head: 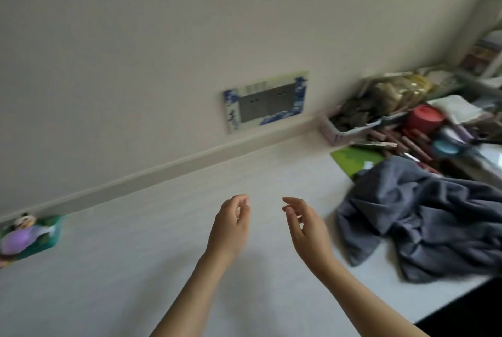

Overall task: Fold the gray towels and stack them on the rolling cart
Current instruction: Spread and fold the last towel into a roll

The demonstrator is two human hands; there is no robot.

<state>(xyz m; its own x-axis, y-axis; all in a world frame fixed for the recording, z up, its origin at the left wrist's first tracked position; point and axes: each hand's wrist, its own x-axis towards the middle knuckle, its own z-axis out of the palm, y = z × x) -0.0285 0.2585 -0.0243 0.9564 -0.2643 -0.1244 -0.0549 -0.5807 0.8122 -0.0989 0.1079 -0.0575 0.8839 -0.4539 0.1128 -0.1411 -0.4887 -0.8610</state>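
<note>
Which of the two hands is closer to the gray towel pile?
The right hand: the crumpled gray towel pile lies just to its right, while the left hand is farther away.

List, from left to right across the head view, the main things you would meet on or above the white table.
Green basket → left hand → right hand → crumpled gray towels.
</note>
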